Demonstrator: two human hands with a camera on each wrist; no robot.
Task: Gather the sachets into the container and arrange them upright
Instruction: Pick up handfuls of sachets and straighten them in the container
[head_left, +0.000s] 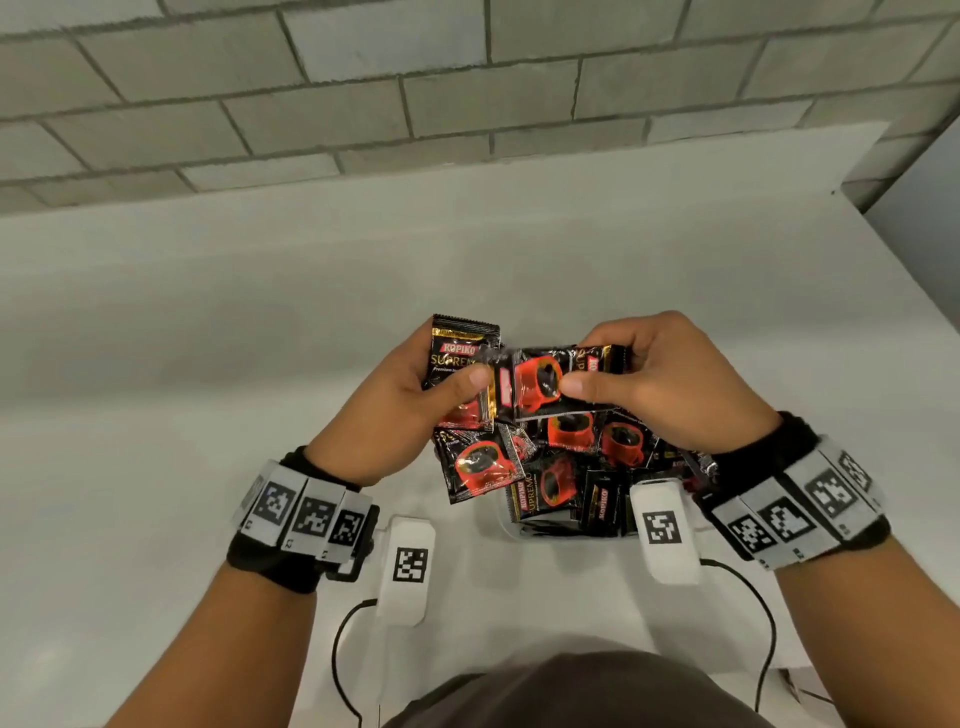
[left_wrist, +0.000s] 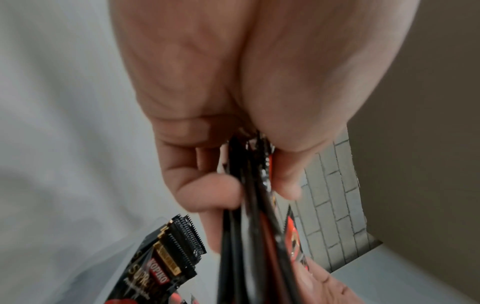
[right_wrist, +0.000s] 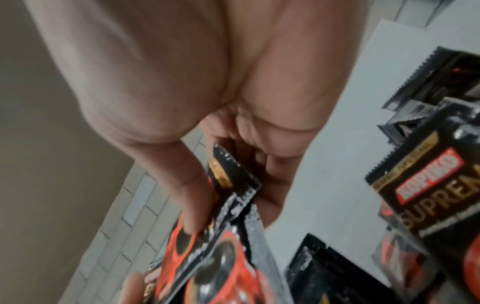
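Fingers (head_left: 470, 382) over heaped sachets (head_left: 571, 441), container (head_left: 519, 530)

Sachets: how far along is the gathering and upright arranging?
Gathered, mostly: the black-and-red coffee sachets sit heaped in the clear plastic container, lying flat or tilted, not upright. In hand: the left hand grips an upright stack of sachets, and the right hand pinches one sideways sachet against it. Left: stand the heaped ones up.
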